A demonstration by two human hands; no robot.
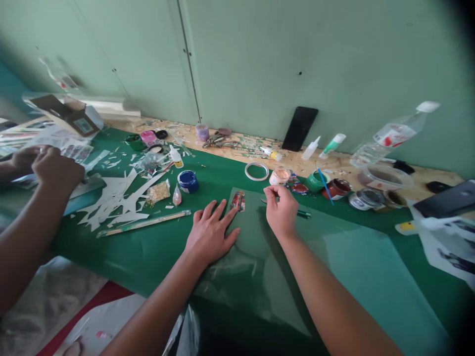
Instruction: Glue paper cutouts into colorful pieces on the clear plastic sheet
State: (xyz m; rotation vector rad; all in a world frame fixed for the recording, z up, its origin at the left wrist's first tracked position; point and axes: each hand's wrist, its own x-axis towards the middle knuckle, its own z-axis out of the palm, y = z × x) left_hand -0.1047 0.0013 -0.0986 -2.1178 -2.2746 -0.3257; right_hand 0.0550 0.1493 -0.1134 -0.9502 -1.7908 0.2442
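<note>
A clear plastic sheet (334, 262) lies over the green table cover. Near its top left corner sits a small red patterned cutout (238, 200). My left hand (211, 231) lies flat with its fingers spread, the index fingertip at the cutout's lower edge. Just to the right, my right hand (281, 210) is raised slightly with fingers pinched around something thin, too small to name; a small pointed tip shows at its left side. Green pencil-like sticks (304, 214) lie partly behind that hand.
Beyond the hands stand a tape roll (257, 171), a peach paint jar (279, 176), a blue jar (188, 181), a leaning phone (300, 128) and a plastic bottle (395, 134). Paper scraps (115, 198) and a wooden stick (144, 223) lie left, near another person's hands (55, 165).
</note>
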